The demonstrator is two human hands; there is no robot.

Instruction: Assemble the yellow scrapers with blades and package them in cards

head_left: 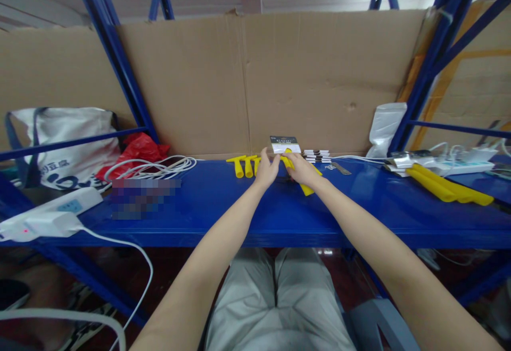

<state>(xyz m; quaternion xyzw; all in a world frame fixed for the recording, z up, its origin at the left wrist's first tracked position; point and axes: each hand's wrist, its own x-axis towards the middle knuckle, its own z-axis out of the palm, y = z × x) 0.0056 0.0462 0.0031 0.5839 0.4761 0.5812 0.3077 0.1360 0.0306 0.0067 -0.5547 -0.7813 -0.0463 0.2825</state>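
Both of my hands reach to the back of a blue metal shelf. My left hand has its fingers closed on the lower edge of a small packaging card with a dark header. My right hand grips a yellow T-shaped plastic tool whose end sticks out below the hand. The card and the tool meet between my fingertips. Three more yellow tools lie side by side just left of my left hand.
A stack of dark-edged cards and a small metal piece lie right of my hands. Long yellow pieces, a power strip and a white pouch sit far right. Left: coiled white cable, red bag, tote bag, power strip. Cardboard backs the shelf.
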